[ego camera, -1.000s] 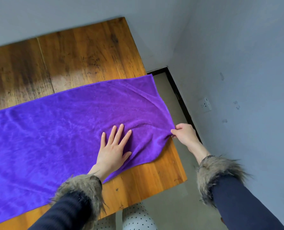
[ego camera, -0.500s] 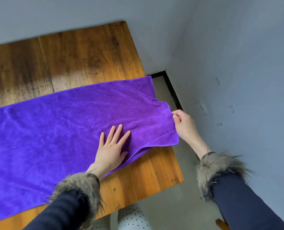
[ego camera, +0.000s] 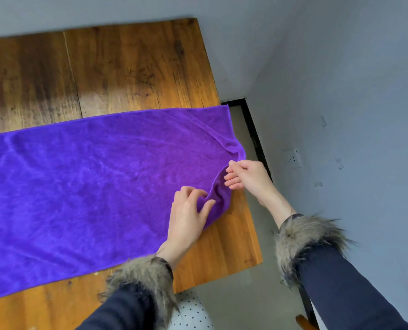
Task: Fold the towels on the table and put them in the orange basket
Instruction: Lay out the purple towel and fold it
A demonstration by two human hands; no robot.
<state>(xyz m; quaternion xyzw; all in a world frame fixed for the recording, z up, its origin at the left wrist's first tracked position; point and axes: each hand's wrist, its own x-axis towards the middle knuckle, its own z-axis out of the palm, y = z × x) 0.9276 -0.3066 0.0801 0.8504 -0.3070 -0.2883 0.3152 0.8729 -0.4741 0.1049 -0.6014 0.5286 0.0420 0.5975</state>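
Purple towel (ego camera: 84, 186) lies spread lengthwise across the wooden table (ego camera: 126, 67), covering most of the table's near half and running off the left edge of the view. Its far long edge crosses the tabletop in a nearly straight line, while its right end reaches the table's right edge, where the far corner hangs slightly past the wood. That right end is bunched and lifted into a raised fold instead of lying flat.

At the towel's near right corner, the left hand (ego camera: 186, 215) has thumb and fingers curled together, pinching a ridge of the cloth. Just beyond it, at the towel's right edge, the right hand (ego camera: 248, 177) is closed in a pinch on the hem, its other fingers curled beneath. Between the two hands the cloth arches up off the table.

Both forearms wear dark sleeves with shaggy fur cuffs (ego camera: 305, 244). Bare table surface shows in front of the towel's near edge. Beyond the table's right edge are a grey wall with a white socket (ego camera: 293, 158) and a grey floor. No basket shows in this view.
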